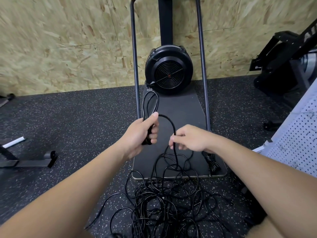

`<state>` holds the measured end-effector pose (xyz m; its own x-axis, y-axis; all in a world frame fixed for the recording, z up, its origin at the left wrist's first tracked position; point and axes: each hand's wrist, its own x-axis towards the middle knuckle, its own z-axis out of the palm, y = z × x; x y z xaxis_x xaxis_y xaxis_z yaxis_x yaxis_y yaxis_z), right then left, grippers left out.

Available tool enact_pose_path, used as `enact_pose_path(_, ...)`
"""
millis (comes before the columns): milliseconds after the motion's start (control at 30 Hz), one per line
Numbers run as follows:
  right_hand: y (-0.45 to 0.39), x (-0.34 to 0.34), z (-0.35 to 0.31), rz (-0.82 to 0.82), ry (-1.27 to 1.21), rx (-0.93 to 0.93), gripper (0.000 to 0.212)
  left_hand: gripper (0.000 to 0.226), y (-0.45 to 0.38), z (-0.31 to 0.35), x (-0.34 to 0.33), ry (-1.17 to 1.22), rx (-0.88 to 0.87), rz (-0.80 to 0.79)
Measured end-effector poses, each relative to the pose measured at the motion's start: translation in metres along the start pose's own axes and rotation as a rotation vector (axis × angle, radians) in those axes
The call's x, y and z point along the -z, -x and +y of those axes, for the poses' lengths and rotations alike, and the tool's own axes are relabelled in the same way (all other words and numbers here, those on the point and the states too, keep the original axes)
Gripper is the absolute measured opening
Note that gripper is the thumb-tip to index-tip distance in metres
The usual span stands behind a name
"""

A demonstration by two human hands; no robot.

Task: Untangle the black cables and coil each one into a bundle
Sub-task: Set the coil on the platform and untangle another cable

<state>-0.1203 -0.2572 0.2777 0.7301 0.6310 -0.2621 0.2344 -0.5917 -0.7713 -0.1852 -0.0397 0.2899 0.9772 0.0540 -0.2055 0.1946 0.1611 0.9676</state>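
Coiling underway — left hand (144,133) grips started bundle (150,107), right hand (188,139) pinches feeding cable (169,121) above floor tangle (164,200). Next: draw slack free, lay another loop into left fist.

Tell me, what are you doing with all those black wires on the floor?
A person is sorting out tangled cables. The left hand grips a few finished loops of one cable, and the right hand pinches the next stretch to add. Most of the tangle lies on the speckled floor. One coiled bundle rests on the black platform.
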Motion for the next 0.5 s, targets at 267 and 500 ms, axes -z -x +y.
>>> enact_pose_path(267, 0.01, 0.017, -0.05, 0.416, -0.38, 0.233, 0.023, 0.051, 0.009, -0.018, -0.005, -0.413, -0.141, -0.067)
enact_pose_path(500, 0.004, 0.009, -0.049, 0.586, -0.616, 0.078, 0.02, 0.034, 0.019, -0.018, -0.033, -0.407, -0.172, -0.095)
